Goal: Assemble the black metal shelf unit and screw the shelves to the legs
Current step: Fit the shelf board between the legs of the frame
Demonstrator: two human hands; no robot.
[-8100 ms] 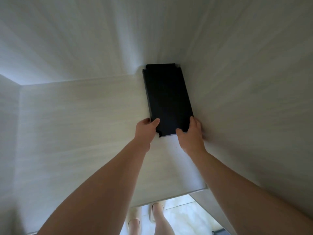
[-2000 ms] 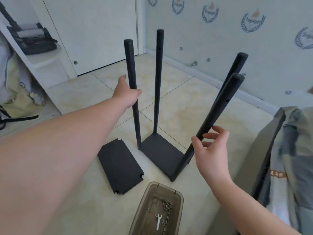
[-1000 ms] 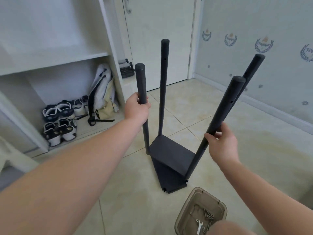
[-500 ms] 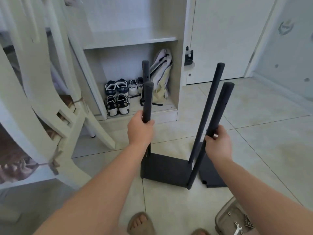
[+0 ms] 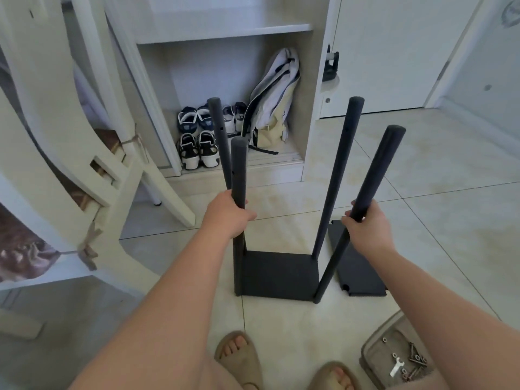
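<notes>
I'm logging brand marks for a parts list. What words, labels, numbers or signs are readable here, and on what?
Nothing here can be read.
Wallpaper emblem: cut off and blurred, no lettering legible.
Backpack: any label too small to read.
Shoes: no legible logo.
Each black leg and the shelf: no label visible.

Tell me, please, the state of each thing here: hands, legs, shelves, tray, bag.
Left hand, grips the near left leg.
Right hand, grips the near right leg.
Frame, stands on the floor, four legs pointing up.
Loose shelf, lies flat on the floor, right of the frame.
Tray, open, holds screws and a wrench.
Backpack, leans inside the cabinet.
</notes>
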